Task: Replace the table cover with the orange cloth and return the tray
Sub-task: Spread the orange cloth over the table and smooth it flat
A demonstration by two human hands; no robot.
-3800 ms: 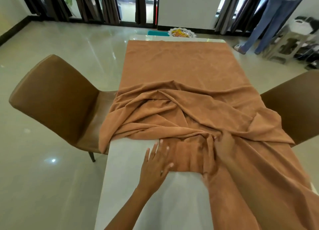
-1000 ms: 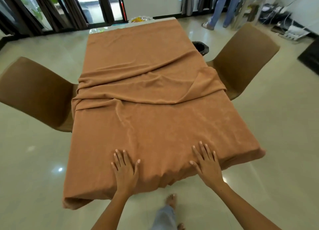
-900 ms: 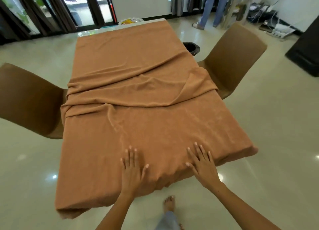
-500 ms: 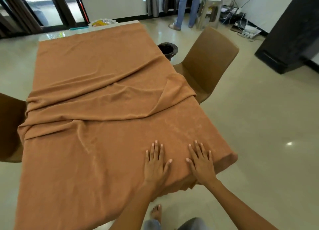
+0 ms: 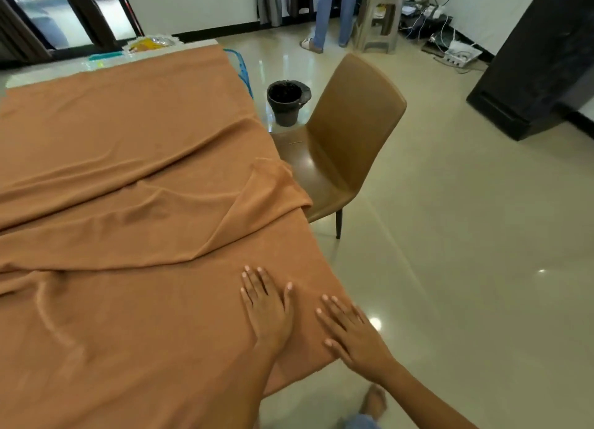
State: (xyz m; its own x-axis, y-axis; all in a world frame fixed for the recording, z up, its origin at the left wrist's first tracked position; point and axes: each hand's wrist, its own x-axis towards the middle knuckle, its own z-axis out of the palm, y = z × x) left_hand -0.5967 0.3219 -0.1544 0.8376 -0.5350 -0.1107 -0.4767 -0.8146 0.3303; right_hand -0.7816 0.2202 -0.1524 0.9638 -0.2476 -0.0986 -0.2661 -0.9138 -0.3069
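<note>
Orange cloth (image 5: pixel 128 171) runs lengthwise away down the table; left hand (image 5: pixel 268 306) and right hand (image 5: pixel 352 335) press flat, fingers spread.

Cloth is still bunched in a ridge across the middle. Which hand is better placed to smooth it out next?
Probably the left hand: it lies flat on the orange cloth, nearer the ridge. The right hand rests at the table's near right corner, farther from it.
</note>
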